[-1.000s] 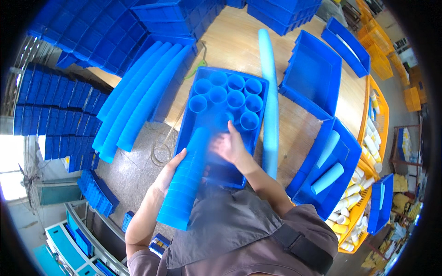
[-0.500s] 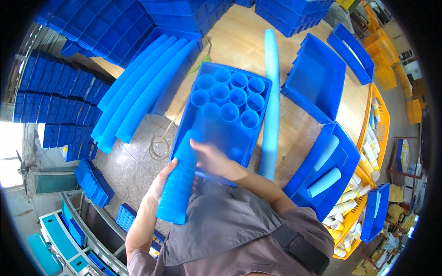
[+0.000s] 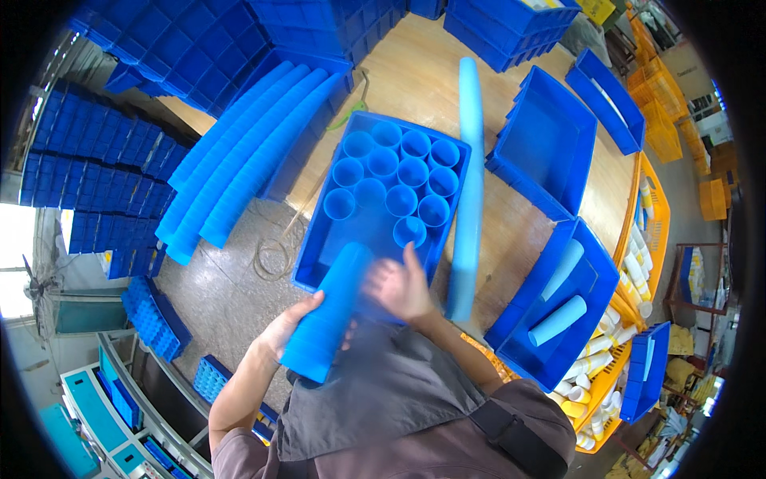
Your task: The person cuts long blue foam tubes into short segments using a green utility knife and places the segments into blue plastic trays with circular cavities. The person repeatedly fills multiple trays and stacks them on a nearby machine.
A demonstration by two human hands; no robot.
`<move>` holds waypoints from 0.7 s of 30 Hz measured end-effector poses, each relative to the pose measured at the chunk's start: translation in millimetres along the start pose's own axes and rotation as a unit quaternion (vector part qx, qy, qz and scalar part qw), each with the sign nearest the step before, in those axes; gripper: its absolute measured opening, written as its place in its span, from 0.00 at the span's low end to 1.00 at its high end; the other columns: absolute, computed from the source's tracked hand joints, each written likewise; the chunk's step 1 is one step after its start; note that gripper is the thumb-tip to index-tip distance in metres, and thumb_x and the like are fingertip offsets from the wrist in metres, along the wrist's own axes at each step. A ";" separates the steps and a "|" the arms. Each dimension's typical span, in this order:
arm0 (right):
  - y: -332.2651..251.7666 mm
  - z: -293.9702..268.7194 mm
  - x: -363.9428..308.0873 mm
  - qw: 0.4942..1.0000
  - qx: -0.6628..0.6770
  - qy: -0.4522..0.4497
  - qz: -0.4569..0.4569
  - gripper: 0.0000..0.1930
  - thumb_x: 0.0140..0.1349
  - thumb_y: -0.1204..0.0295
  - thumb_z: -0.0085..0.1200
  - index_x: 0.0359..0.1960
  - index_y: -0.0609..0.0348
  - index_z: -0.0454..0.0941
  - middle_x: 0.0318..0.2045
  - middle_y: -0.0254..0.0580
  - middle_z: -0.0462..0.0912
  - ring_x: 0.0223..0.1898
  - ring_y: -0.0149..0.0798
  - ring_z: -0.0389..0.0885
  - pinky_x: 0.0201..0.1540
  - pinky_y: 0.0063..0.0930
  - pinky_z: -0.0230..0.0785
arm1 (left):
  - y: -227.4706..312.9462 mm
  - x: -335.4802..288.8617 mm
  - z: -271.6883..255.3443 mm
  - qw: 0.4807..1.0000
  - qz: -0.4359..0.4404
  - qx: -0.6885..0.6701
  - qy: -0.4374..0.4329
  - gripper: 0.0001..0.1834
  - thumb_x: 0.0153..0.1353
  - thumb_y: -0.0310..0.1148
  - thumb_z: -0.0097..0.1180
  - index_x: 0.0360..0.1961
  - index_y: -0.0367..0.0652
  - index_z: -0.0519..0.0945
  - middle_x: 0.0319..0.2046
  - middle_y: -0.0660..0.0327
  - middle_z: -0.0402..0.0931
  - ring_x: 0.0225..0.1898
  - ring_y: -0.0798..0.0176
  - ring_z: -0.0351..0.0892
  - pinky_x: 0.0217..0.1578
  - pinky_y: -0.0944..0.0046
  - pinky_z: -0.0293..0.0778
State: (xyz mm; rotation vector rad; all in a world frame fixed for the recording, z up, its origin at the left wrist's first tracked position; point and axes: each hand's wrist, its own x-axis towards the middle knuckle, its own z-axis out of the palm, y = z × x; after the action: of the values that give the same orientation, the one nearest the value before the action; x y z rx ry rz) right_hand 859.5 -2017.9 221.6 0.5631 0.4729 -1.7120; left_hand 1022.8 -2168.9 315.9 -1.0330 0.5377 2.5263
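My left hand (image 3: 289, 321) is wrapped round a tilted stack of nested blue cups (image 3: 325, 315), held at the near end of a blue tray. My right hand (image 3: 401, 285) is beside the stack's upper end, above the tray, its thumb raised and its fingers apart. Motion blurs those fingers, and nothing shows in them. Several blue cups (image 3: 412, 172) stand mouth up in rows in the far part of the blue tray (image 3: 313, 254). One cup (image 3: 409, 231) is near my right thumb.
Long stacks of blue cups (image 3: 254, 156) lie at the left. A long pale blue stack (image 3: 469, 184) runs along the tray's right side. Farther right are a blue bin (image 3: 550, 144) and another bin (image 3: 511, 339) with two pale rolls. Blue crates (image 3: 96, 180) are piled at the left.
Two more cups stand in the tray, one at its left side and one nearer me. My right hand has moved right, off the stack. The stack's top has shifted right and toward me.
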 end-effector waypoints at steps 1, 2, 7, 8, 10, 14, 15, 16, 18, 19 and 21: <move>6.2 6.6 -1.6 0.996 -0.036 -0.052 0.067 0.34 0.71 0.43 0.43 0.67 0.57 0.63 0.56 0.47 0.77 0.59 0.45 0.74 0.62 0.45 0.65 | 1.8 -0.9 -0.5 1.000 -0.016 0.015 0.014 0.41 0.64 0.57 0.57 0.64 0.32 0.66 0.48 0.42 0.77 0.44 0.47 0.81 0.46 0.49 0.80; 9.0 13.1 -1.0 0.973 -0.200 -0.086 0.074 0.33 0.71 0.43 0.44 0.66 0.55 0.65 0.57 0.46 0.77 0.58 0.44 0.74 0.60 0.41 0.66 | 4.7 -0.7 -0.7 0.999 -0.038 0.017 0.007 0.41 0.63 0.55 0.60 0.64 0.32 0.66 0.48 0.42 0.77 0.45 0.46 0.81 0.46 0.49 0.80; 0.6 16.3 26.8 0.997 -0.039 -0.018 -0.068 0.35 0.70 0.40 0.43 0.63 0.59 0.66 0.59 0.51 0.75 0.60 0.50 0.73 0.66 0.50 0.61 | 11.2 -11.1 -0.8 1.000 -0.019 0.002 -0.007 0.39 0.64 0.56 0.58 0.63 0.33 0.67 0.49 0.42 0.77 0.44 0.47 0.81 0.45 0.48 0.80; 4.2 9.1 24.4 0.999 0.015 -0.039 -0.026 0.35 0.69 0.41 0.45 0.63 0.62 0.65 0.58 0.52 0.75 0.60 0.50 0.73 0.67 0.52 0.60 | 10.6 -13.1 -1.1 1.000 -0.001 -0.002 -0.018 0.39 0.64 0.56 0.58 0.63 0.33 0.67 0.48 0.42 0.77 0.44 0.47 0.82 0.45 0.48 0.80; 12.0 -0.5 25.3 0.998 0.014 -0.056 0.028 0.36 0.69 0.41 0.47 0.62 0.64 0.64 0.56 0.52 0.75 0.60 0.49 0.73 0.66 0.52 0.61 | 8.5 -14.8 -2.6 1.000 0.014 -0.017 -0.021 0.39 0.64 0.56 0.58 0.63 0.33 0.67 0.48 0.42 0.77 0.43 0.47 0.82 0.45 0.49 0.81; 32.7 9.3 39.7 0.953 -0.247 -0.138 0.112 0.30 0.70 0.47 0.49 0.60 0.61 0.66 0.55 0.50 0.77 0.56 0.43 0.77 0.57 0.43 0.71 | 7.9 -15.9 -9.0 0.998 0.008 -0.051 0.044 0.39 0.65 0.56 0.57 0.62 0.31 0.67 0.46 0.44 0.77 0.43 0.49 0.82 0.45 0.52 0.81; 35.9 15.5 44.9 0.948 -0.244 -0.180 0.098 0.29 0.71 0.49 0.50 0.60 0.61 0.66 0.55 0.51 0.77 0.55 0.44 0.77 0.57 0.44 0.71 | 7.5 -16.2 -10.8 0.995 0.008 -0.053 0.081 0.39 0.65 0.56 0.56 0.62 0.30 0.67 0.46 0.43 0.77 0.43 0.48 0.82 0.45 0.51 0.81; 32.3 23.0 53.9 0.971 -0.183 -0.140 0.058 0.29 0.70 0.50 0.51 0.60 0.62 0.65 0.53 0.51 0.77 0.55 0.46 0.77 0.58 0.46 0.71 | 8.8 -19.0 -13.4 0.993 0.016 -0.043 0.105 0.40 0.65 0.57 0.56 0.62 0.29 0.67 0.46 0.43 0.77 0.42 0.48 0.82 0.45 0.52 0.81; 30.8 29.4 57.7 0.993 -0.031 -0.115 0.007 0.30 0.71 0.50 0.50 0.60 0.65 0.63 0.50 0.51 0.77 0.56 0.49 0.76 0.62 0.54 0.67 | 6.5 -23.7 -16.7 0.995 0.035 -0.057 0.075 0.41 0.65 0.57 0.56 0.63 0.29 0.66 0.46 0.43 0.77 0.42 0.48 0.82 0.44 0.51 0.82; 27.3 30.0 58.9 0.998 -0.027 -0.042 -0.033 0.31 0.72 0.50 0.49 0.62 0.64 0.62 0.51 0.51 0.76 0.58 0.50 0.75 0.63 0.54 0.66 | 4.8 -26.5 -18.0 0.994 0.040 -0.066 0.079 0.41 0.65 0.57 0.56 0.63 0.29 0.66 0.46 0.43 0.77 0.42 0.48 0.83 0.44 0.51 0.82; 29.8 25.1 53.7 0.997 -0.005 0.005 0.071 0.29 0.71 0.51 0.50 0.61 0.62 0.63 0.51 0.48 0.76 0.56 0.48 0.76 0.61 0.51 0.68 | 0.7 -29.6 -19.7 0.995 0.053 -0.039 0.074 0.42 0.64 0.57 0.57 0.63 0.30 0.65 0.47 0.42 0.77 0.43 0.47 0.82 0.45 0.51 0.82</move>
State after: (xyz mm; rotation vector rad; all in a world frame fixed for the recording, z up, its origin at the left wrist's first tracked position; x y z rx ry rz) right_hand 876.6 -2080.8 209.1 0.5838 0.4382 -1.5713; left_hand 1053.8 -2184.2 324.4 -1.2584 0.5513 2.5950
